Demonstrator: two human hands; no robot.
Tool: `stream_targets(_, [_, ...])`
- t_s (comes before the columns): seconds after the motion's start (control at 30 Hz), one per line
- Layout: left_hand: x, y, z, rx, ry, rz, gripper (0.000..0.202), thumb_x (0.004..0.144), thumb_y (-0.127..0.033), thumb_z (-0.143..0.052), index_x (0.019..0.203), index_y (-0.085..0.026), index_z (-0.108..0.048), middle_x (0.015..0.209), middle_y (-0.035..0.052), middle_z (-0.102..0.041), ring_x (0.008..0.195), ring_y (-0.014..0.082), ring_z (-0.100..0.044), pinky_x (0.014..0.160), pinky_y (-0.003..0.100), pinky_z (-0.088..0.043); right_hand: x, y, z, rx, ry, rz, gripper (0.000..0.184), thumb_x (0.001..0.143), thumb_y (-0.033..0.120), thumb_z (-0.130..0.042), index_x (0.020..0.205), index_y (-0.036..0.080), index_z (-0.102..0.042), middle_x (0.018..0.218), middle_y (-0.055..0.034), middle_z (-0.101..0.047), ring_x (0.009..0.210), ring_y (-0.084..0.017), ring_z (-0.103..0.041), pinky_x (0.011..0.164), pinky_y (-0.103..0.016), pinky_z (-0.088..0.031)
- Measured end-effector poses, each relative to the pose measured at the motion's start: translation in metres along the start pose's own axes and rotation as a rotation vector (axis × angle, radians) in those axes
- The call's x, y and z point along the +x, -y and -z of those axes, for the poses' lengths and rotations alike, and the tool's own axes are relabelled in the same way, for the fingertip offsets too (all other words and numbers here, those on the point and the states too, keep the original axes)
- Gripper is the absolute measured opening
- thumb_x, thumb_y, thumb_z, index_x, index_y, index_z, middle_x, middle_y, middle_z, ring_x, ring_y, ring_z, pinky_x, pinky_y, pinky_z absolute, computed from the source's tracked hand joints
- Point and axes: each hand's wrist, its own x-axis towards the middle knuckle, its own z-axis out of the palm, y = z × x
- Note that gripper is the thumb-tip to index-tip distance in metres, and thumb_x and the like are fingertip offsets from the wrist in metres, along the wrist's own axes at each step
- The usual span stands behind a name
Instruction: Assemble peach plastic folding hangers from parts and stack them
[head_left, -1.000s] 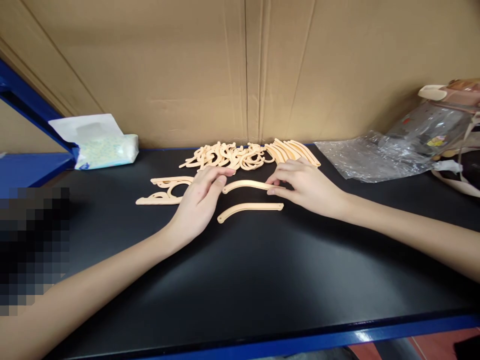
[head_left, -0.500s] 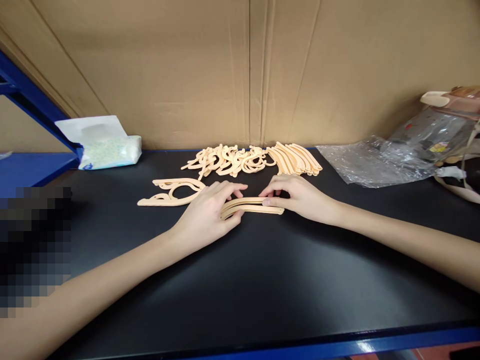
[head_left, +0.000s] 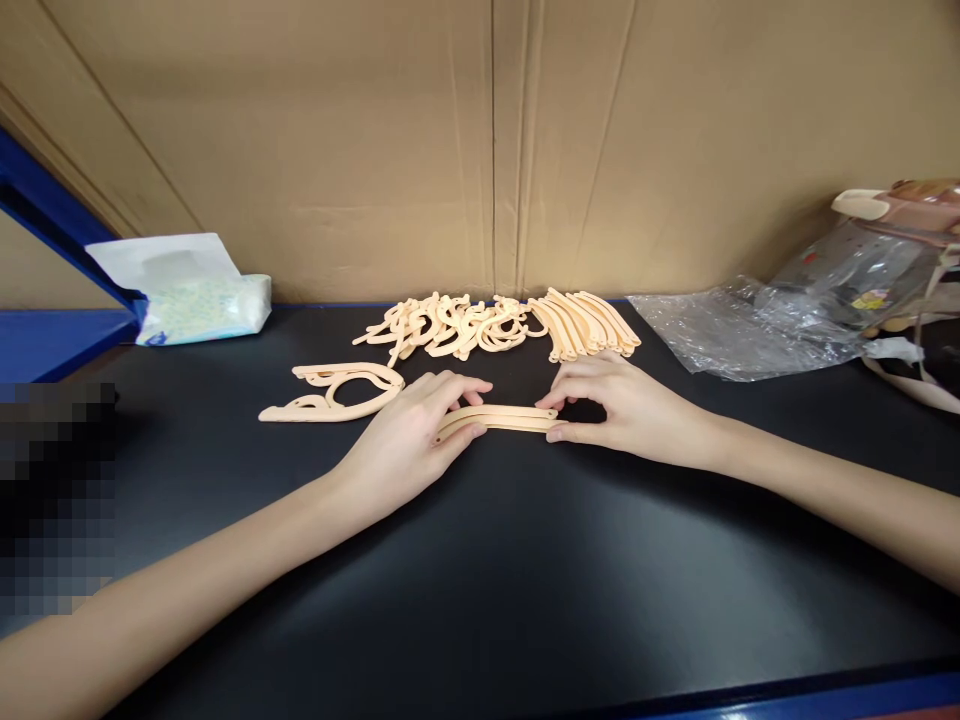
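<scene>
Two curved beige plastic strips, which look like arms of a folding hanger, lie one along the other just above the black tabletop. My left hand pinches their left end between thumb and fingers. At the right end, my right hand grips them with thumb below and fingertips above. Left of my left hand lies a joined beige piece with a round opening, like a folded hanger; my hand covers a bit of its right side. Behind my hands sit a heap of hook-shaped beige pieces and a row of curved strips.
A white soft packet stands at the back left by a blue metal frame. At the right are a clear plastic bag and a clear bottle with a pinkish lid. Cardboard forms the back wall.
The two strips, apart at their right ends before, now lie close together. My right hand has shifted right to their ends, with its thumb lower. The view has turned slightly.
</scene>
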Motion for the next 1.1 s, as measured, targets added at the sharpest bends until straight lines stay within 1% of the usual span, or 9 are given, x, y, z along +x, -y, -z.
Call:
stream_targets(0.2, [0.0001,0.0031,0.0009,-0.039,0.013,0.018,0.026,0.092,-0.032,-0.058,0.116,-0.022,-0.057,0.099,0.0004,-0.065,0.093,0.0184,-0.059,0.083,0.033,-0.045,-0.0005,0.0017,-0.0006,-0.027,-0.006,0.006,0.021,0.089,0.038,-0.064,0.1,0.021,-0.069,0.094,-0.0016,-0.068,0.089,-0.018,-0.058,0.086,-0.034,-0.034])
stream_targets(0.33, [0.0001,0.004,0.0003,-0.046,0.037,0.005,0.019,0.093,-0.033,-0.056,0.108,-0.024,-0.061,0.104,0.0,-0.065,0.097,0.0185,-0.057,0.085,0.033,-0.044,-0.0024,0.0018,-0.0006,-0.042,-0.025,0.019,0.019,0.089,0.036,-0.064,0.098,0.021,-0.069,0.093,-0.0011,-0.068,0.089,-0.019,-0.058,0.085,-0.033,-0.033])
stream_targets(0.4, [-0.0005,0.0044,0.0001,-0.048,0.044,-0.002,0.017,0.093,-0.033,-0.055,0.105,-0.024,-0.062,0.105,-0.0001,-0.065,0.098,0.0185,-0.057,0.085,0.033,-0.044,-0.0027,0.0014,-0.0011,-0.032,-0.028,0.017,0.018,0.089,0.037,-0.064,0.097,0.021,-0.068,0.093,-0.001,-0.068,0.088,-0.018,-0.058,0.085,-0.033,-0.033])
stream_targets(0.63, [0.0009,0.0034,0.0019,-0.064,0.042,-0.003,0.016,0.093,-0.034,-0.056,0.103,-0.024,-0.063,0.102,0.0005,-0.064,0.094,0.018,-0.058,0.082,0.033,-0.045,0.0002,-0.0021,-0.004,0.037,-0.026,-0.015,0.019,0.088,0.038,-0.066,0.098,0.022,-0.068,0.091,0.0004,-0.067,0.088,-0.016,-0.058,0.084,-0.032,-0.035])
stream_targets(0.77, [0.0016,0.0016,0.0032,-0.07,0.049,-0.005,0.016,0.093,-0.03,-0.054,0.104,-0.024,-0.063,0.102,0.0014,-0.064,0.094,0.0182,-0.058,0.082,0.033,-0.045,-0.0012,0.0008,-0.0053,-0.014,-0.051,-0.032,0.017,0.088,0.036,-0.065,0.097,0.022,-0.067,0.091,0.0003,-0.067,0.09,-0.017,-0.059,0.087,-0.035,-0.034])
stream_targets(0.9, [0.0002,0.0012,0.0037,-0.031,0.054,-0.036,0.018,0.092,-0.025,-0.052,0.107,-0.023,-0.061,0.105,0.0023,-0.063,0.095,0.0188,-0.057,0.081,0.034,-0.044,-0.0029,0.003,-0.0065,-0.067,-0.067,-0.027,0.016,0.09,0.034,-0.063,0.099,0.022,-0.068,0.093,-0.0006,-0.068,0.092,-0.018,-0.059,0.088,-0.035,-0.034])
stream_targets(1.03, [0.0,0.0026,0.0029,0.005,0.047,-0.058,0.018,0.093,-0.024,-0.051,0.108,-0.023,-0.061,0.104,0.0023,-0.063,0.094,0.0185,-0.057,0.081,0.034,-0.044,-0.0008,0.001,-0.0024,-0.056,-0.029,0.016,0.023,0.09,0.041,-0.061,0.1,0.022,-0.068,0.093,-0.0015,-0.068,0.093,-0.019,-0.059,0.088,-0.035,-0.033])
stream_targets(1.1, [-0.0003,0.0032,0.0024,0.007,0.042,-0.062,0.017,0.094,-0.024,-0.05,0.107,-0.023,-0.061,0.104,0.0021,-0.063,0.094,0.0182,-0.056,0.081,0.033,-0.044,0.0027,0.0001,0.0024,-0.046,0.0,0.035,0.028,0.093,0.045,-0.056,0.101,0.021,-0.069,0.093,-0.0019,-0.068,0.092,-0.019,-0.06,0.088,-0.035,-0.032])
